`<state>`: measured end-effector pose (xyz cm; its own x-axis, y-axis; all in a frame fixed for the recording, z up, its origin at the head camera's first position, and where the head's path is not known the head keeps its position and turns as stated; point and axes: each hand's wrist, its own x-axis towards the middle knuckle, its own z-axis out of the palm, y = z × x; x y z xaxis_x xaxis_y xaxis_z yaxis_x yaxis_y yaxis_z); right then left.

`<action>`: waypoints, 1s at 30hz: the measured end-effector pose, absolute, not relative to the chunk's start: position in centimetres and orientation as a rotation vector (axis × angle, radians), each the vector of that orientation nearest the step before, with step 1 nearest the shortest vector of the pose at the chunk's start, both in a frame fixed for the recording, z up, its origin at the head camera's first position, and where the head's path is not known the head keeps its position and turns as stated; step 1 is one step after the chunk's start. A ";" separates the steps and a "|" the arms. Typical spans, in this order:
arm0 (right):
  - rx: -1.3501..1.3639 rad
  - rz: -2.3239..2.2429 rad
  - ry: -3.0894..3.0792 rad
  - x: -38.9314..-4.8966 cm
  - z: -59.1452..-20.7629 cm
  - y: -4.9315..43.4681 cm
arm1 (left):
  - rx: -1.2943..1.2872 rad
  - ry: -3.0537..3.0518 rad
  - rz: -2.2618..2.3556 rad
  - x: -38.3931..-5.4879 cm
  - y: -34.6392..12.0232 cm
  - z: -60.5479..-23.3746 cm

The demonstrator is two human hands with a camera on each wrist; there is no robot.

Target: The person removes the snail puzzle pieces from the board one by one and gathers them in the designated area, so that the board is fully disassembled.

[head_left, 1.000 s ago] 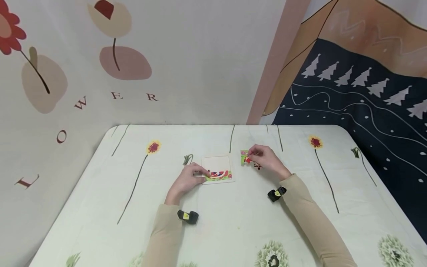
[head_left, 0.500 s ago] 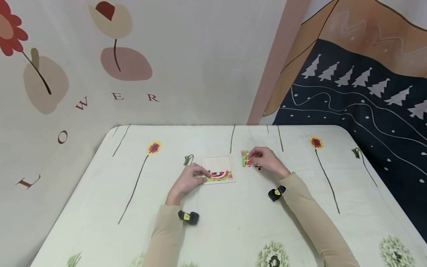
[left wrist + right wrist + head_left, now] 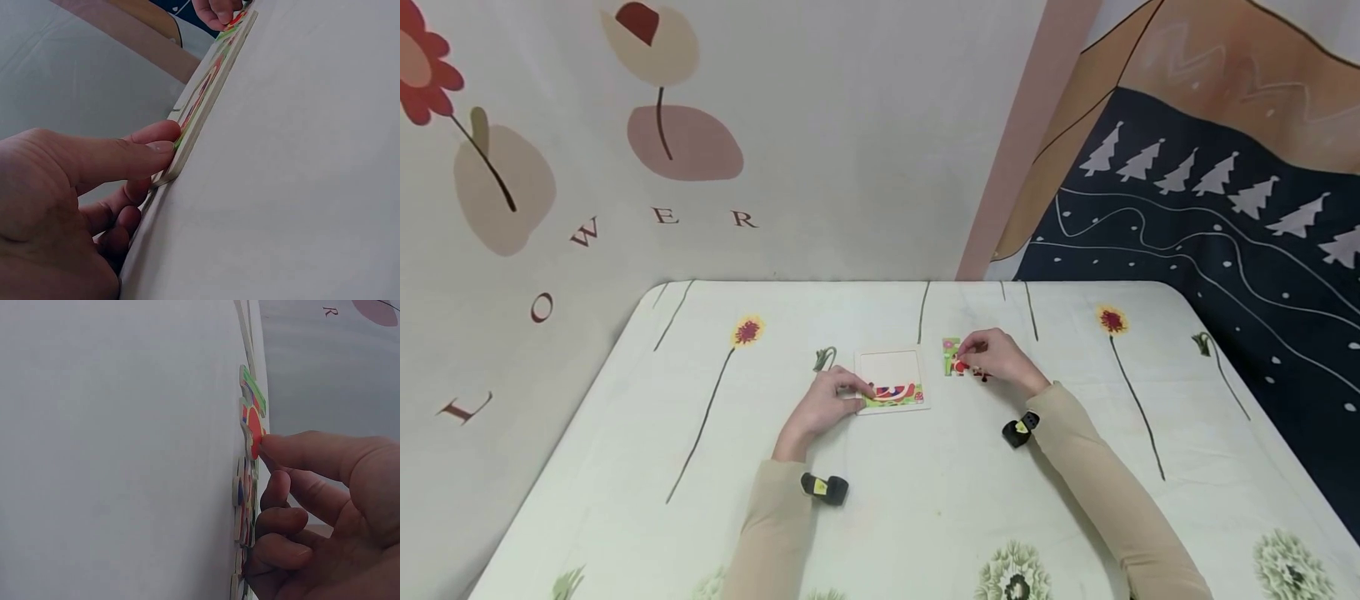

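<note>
A square jigsaw puzzle board (image 3: 889, 358) lies mid-table, its lower strip filled with colourful pieces and its upper part bare. My left hand (image 3: 825, 406) holds the board's near left corner; in the left wrist view the thumb (image 3: 128, 159) and index finger pinch its edge. To the right of the board, my right hand (image 3: 1000, 357) is over a small group of loose puzzle pieces (image 3: 951, 346). A red-patterned puzzle piece (image 3: 254, 428) is between that hand's thumb and finger in the right wrist view. The curled lower fingers sit beside more pieces (image 3: 244, 500), partly hiding them.
A white tablecloth (image 3: 895, 500) with printed flowers covers the table. Printed fabric (image 3: 850, 167) hangs behind the far edge, and a dark tree-patterned cloth (image 3: 1187, 217) hangs at the right. Black camera straps (image 3: 825, 488) sit on both wrists.
The left hand and the board keep their places. My right hand shifts only very slightly over the loose pieces.
</note>
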<state>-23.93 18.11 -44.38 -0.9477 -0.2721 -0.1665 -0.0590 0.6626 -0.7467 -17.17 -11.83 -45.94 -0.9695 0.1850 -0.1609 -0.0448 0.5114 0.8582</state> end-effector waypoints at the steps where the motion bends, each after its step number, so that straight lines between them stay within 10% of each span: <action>1: -0.265 -1.157 2.618 -23.9 -44.4 18.1 | 0.120 2.524 1.440 -17.2 -11.8 -45.9; 30: -0.475 -1.240 2.585 -22.2 -43.6 16.6 | 0.309 2.705 1.317 -18.4 -9.8 -45.4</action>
<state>-22.25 16.57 -43.60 -0.9197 -0.3862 -0.0698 -0.1872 0.5880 -0.7869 -18.41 -9.76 -45.39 -0.9723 0.2332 -0.0158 0.1314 0.6012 0.7883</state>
